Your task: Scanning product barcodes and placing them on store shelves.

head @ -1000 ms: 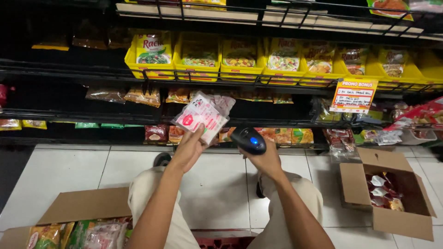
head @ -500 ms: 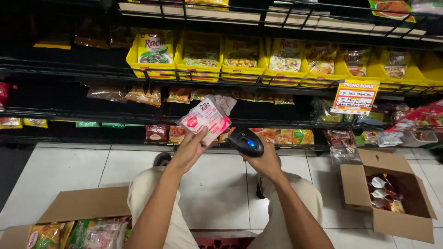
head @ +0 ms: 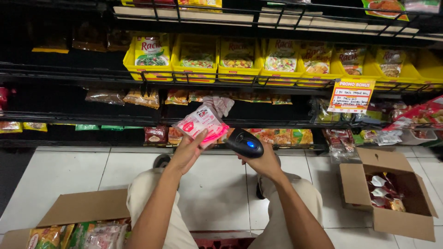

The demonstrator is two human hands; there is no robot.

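Your left hand (head: 188, 152) pinches glossy pink-white flat plastic packet (head: 201, 125) by its lower edge, long axis tilted up-left to down-right, above tile floor (head: 69, 170); right hand (head: 264, 162), fingers wrapped round smooth black handheld scanner (head: 243, 143), nose twd packet

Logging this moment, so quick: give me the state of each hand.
Left hand: closed on a pink and white packet, fingers under it.
Right hand: closed around a black handheld scanner.
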